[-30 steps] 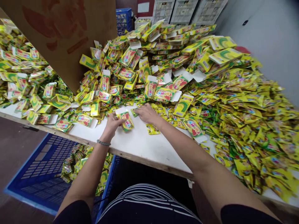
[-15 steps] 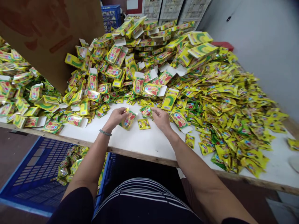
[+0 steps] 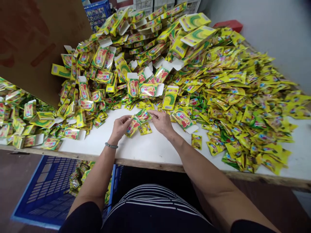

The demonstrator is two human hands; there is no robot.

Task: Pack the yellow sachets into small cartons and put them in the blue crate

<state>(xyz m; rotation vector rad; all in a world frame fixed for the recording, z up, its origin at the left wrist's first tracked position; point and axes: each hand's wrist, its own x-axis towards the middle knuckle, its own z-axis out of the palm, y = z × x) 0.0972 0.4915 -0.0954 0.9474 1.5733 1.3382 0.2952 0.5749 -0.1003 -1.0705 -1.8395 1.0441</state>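
My left hand (image 3: 120,128), with a bracelet at the wrist, is closed on a small yellow-green box (image 3: 132,126) above the white tabletop (image 3: 150,149). Pinched in my right hand (image 3: 160,121) is a small green packet (image 3: 143,115), which meets the upper right end of the box. Just below it a yellow packet (image 3: 145,128) lies on the table. Right of my right hand lies a box with a white open flap (image 3: 184,119).
Boxes (image 3: 145,48) are heaped at the back, with yellow packets (image 3: 243,97) piled on the right. A large brown carton (image 3: 43,42) stands at the left. Below the table edge is a blue crate (image 3: 46,191) holding packets.
My right hand has brought the green packet left to the box in my left hand. The view has shifted slightly, and the box is turned a little.
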